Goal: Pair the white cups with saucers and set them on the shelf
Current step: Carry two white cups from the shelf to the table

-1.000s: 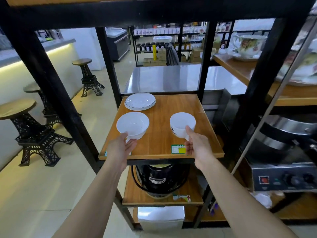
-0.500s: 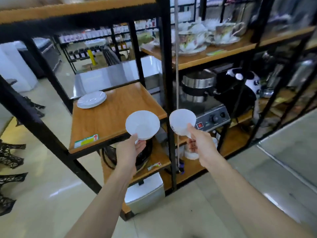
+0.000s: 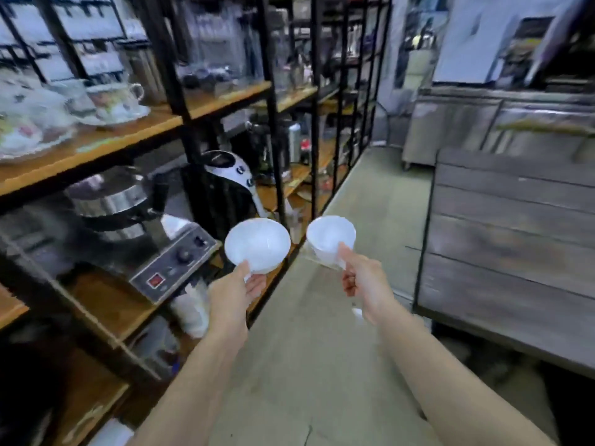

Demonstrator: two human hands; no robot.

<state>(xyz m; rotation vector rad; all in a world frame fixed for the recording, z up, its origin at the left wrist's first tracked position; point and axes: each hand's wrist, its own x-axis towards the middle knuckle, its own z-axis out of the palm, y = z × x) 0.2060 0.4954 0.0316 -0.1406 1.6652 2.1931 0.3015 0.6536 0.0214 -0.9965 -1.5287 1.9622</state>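
I hold two white cups out in front of me above the floor. My left hand [image 3: 236, 291] grips the wider white cup [image 3: 257, 244] by its near rim and handle. My right hand [image 3: 362, 278] pinches the handle of the narrower white cup [image 3: 330, 238]. Both cups tilt with their openings towards me and are empty. The two cups hang side by side, a small gap apart. No white saucers are in view. The picture is blurred by head motion.
A black-framed wooden shelf rack [image 3: 180, 119] runs along my left, with floral teacups [image 3: 112, 99], a steel appliance with knobs [image 3: 174, 262] and a black and white kettle [image 3: 230, 175]. A grey wooden counter [image 3: 508, 239] stands on my right. An aisle of grey floor [image 3: 370, 201] runs ahead.
I have lifted both cups off the low wooden shelf and turned to the right. The stack of saucers and that shelf have left the view.
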